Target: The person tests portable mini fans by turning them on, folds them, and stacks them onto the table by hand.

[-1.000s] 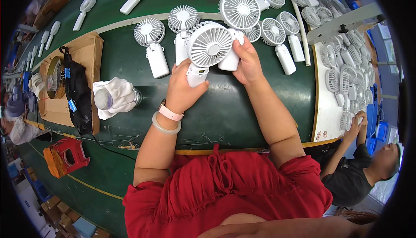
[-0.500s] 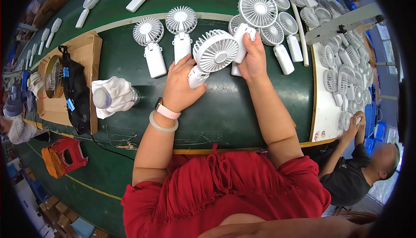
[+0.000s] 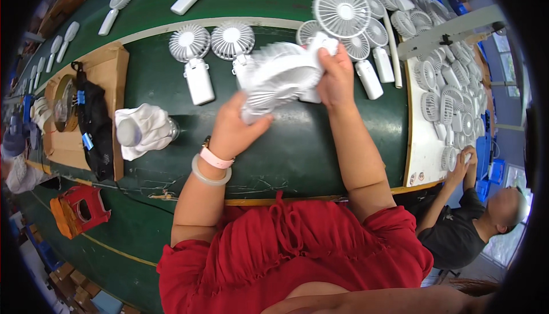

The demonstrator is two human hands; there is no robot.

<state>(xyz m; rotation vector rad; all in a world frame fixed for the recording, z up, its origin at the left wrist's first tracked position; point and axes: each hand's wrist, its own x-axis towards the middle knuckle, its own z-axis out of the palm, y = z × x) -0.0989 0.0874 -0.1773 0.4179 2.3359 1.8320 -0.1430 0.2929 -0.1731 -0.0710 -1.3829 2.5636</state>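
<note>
While blurred, fan in both hands

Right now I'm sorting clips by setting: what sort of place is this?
Most likely a small factory assembly line. Many identical white handheld fans lie on a long green bench, the hands hold another fan, and a co-worker sits at a tray of fan parts.

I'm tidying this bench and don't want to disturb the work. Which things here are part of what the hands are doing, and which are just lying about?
In hand:
- white handheld fan, blurred, held by left hand and right hand
- row of white fans behind it

Lying about:
- cloth-wrapped bottle
- black pouch
- red stool
</note>
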